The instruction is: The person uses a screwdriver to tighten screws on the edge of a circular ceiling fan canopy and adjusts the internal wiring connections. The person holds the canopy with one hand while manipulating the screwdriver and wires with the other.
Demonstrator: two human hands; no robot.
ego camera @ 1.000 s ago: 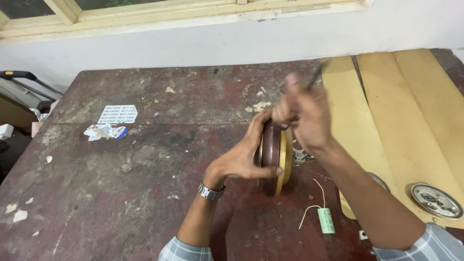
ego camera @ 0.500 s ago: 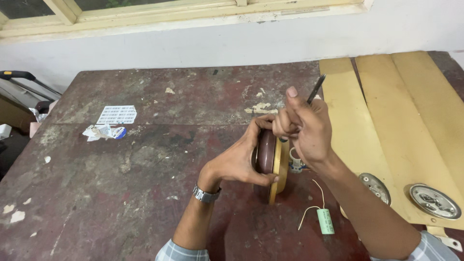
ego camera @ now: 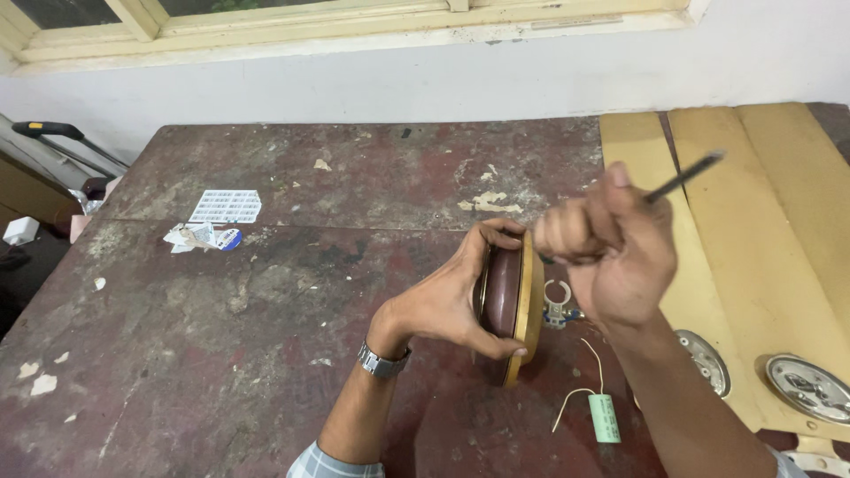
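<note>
A: A person's left hand (ego camera: 452, 301) clasps a round brown motor housing with a tan rim (ego camera: 512, 301), stood on edge on the worn maroon table (ego camera: 266, 354), right of its middle toward the near edge. Thumb and fingers wrap the rim.

B: And the right hand (ego camera: 611, 252)?

A: Fist shut round a slim dark tool (ego camera: 686, 175), likely a screwdriver, its far end angled up toward the table's right edge. The working tip is hidden behind the fist at the housing's rim.

B: What lies around them?

A: A green capacitor with pale leads (ego camera: 604, 416) near the front edge, a small white clip (ego camera: 558, 305) just behind the housing, tan fan blades (ego camera: 761, 230) across the right side, paper scraps (ego camera: 217, 221) toward the left edge.

B: The risk here?

A: As I judge it, the housing balances on its rim alone; a hard push from the tool could roll or tip it, or the tip could slip toward the gripping fingers.
</note>
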